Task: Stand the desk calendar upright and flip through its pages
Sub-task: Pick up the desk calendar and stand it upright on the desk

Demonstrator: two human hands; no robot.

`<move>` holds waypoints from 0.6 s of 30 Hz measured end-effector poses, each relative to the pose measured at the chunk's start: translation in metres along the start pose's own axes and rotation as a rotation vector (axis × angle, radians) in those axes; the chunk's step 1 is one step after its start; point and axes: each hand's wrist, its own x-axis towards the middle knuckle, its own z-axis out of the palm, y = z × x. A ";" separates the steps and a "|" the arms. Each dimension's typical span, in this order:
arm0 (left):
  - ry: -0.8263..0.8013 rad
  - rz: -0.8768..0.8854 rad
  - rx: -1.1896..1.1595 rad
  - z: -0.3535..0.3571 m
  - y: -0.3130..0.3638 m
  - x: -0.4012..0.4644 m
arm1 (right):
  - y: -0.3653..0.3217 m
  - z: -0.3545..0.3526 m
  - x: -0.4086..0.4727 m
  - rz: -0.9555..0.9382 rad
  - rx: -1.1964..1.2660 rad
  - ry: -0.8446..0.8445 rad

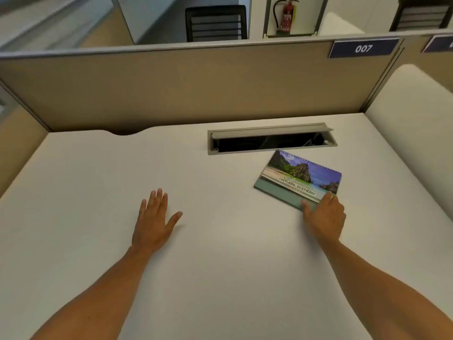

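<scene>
The desk calendar (297, 179) lay flat, cover up, not yet stood. The right hand (323, 215) touched its near corner, fingers spread without gripping; the left hand (154, 220) rested released, well apart. Standing and flipping remained.

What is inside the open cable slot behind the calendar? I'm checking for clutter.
The grey rectangular cable slot shows a dark cavity with faint cables; its raised lid hides the rear.
</scene>
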 end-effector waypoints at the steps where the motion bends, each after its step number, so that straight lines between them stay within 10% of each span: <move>1: -0.018 -0.018 -0.023 0.005 0.001 -0.004 | 0.000 0.001 0.001 0.058 0.013 -0.001; 18: 0.051 -0.035 -0.184 0.042 0.000 -0.024 | -0.005 -0.003 0.039 0.600 0.423 -0.113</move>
